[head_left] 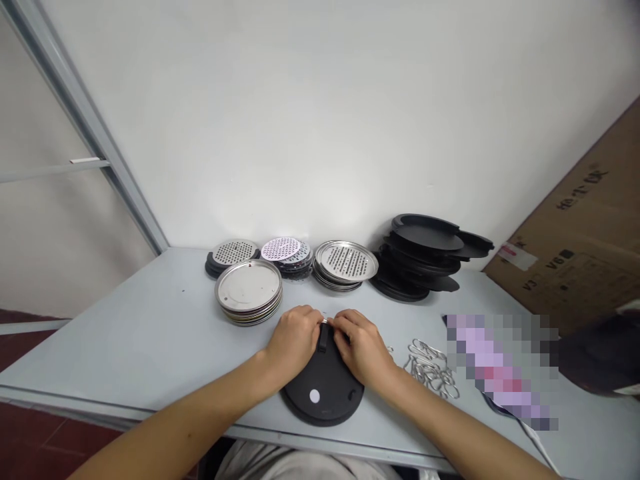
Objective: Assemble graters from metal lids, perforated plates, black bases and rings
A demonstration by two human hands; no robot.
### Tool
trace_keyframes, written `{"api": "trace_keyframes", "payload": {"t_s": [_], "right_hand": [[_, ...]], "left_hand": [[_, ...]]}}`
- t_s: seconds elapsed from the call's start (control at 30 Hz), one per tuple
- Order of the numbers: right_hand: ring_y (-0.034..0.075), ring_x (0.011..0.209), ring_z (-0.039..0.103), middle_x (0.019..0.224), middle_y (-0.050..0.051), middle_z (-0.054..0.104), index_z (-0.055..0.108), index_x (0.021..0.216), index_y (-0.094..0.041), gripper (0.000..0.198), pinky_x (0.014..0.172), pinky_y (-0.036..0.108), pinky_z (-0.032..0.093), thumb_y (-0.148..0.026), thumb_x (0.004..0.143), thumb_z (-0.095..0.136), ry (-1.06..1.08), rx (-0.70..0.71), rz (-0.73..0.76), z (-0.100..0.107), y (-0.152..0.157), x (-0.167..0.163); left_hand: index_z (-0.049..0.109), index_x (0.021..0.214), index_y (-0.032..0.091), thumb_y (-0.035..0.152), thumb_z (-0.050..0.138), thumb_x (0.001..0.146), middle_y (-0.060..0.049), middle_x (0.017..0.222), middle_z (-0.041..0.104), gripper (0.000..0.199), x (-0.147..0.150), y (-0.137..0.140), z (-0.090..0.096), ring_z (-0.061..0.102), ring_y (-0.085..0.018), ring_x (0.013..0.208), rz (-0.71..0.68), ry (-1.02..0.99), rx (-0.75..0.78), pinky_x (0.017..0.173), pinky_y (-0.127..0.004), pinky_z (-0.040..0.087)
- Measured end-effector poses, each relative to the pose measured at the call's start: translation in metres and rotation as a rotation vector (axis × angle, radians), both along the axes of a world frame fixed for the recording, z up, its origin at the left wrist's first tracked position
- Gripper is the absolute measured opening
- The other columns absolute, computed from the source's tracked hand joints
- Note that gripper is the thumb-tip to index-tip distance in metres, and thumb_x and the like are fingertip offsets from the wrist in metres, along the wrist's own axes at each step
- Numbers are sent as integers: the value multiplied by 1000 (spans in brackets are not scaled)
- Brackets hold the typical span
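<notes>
A bare left hand (296, 337) is curled over the upper left rim of a flat, round, matte black plastic disc (325, 393), which lies at the front of the grey tabletop (135, 333). Its fingertips meet a small silver metal piece (325, 321) at the disc's far edge; I cannot tell whether they pinch it. The bare right hand (364, 343), fingers bent, mirrors it from the other side, its grip equally unclear.

Behind, from the left, a black curved holder (214, 264) carries a round, perforated silver plate (235, 252). Shallow, round silver metal trays (249, 287) are stacked before it. Black, shallow, round dishes (425, 233) form an uneven pile farther right. The brown cardboard box (575, 213) stands rightmost, its contents hidden.
</notes>
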State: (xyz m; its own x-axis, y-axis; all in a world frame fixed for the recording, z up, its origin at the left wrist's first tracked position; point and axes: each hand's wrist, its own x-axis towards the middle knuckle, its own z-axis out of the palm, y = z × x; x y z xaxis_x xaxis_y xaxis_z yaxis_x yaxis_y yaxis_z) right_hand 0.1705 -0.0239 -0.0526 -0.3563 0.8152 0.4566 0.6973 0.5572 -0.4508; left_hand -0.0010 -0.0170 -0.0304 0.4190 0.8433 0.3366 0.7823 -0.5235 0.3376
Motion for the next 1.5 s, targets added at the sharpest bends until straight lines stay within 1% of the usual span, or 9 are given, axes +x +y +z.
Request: {"api": "trace_keyframes", "payload": {"t_s": [0.17,0.3,0.47,0.63,0.93,1.07,1.5], "right_hand": [[21,82,57,86,8,62,65,86,-17,20,76,33,48,-6,85,48,2,1,-5,1,0,-1],[20,78,56,83,7,60,63,82,-17,19,72,31,47,-5,83,49,18,1,-20,1,0,-3],[20,77,55,79,6,59,61,77,-17,19,71,31,45,-4,80,48,23,37,-28,-1,1,-4],[19,72,52,73,4,56,58,70,-18,19,67,29,42,-3,76,49,29,70,-66,-3,1,-4],[20,74,52,74,5,56,57,70,-18,19,69,30,42,-3,76,49,25,60,-67,-3,1,-4],[20,74,52,74,4,56,57,72,-18,19,69,30,42,-3,76,48,39,56,-70,-3,2,-3],[19,73,52,72,3,55,52,69,-20,18,68,29,41,-3,76,48,46,30,-113,-4,1,-4]], "left_hand": [[67,89,16,6,46,86,-7,85,68,23,1,-1,0,61,-21,83,-7,82,38,76,-32,47],[67,88,16,7,47,86,-6,83,67,22,1,-1,-4,61,-20,82,-12,101,66,75,-32,47],[68,84,17,9,50,86,-5,81,68,20,1,1,-6,60,-20,81,-19,73,68,74,-31,46],[70,87,19,10,52,86,-4,84,70,21,1,1,-6,60,-19,83,-52,14,43,78,-30,46],[72,93,19,9,52,86,-4,88,71,23,0,2,-8,61,-19,83,-66,-19,42,78,-31,46],[72,92,20,8,51,86,-4,87,71,25,0,2,-7,61,-19,84,-80,-27,40,79,-31,47],[72,92,19,9,48,88,-4,87,72,26,0,2,-9,62,-18,84,-91,-44,48,80,-30,47]]}}
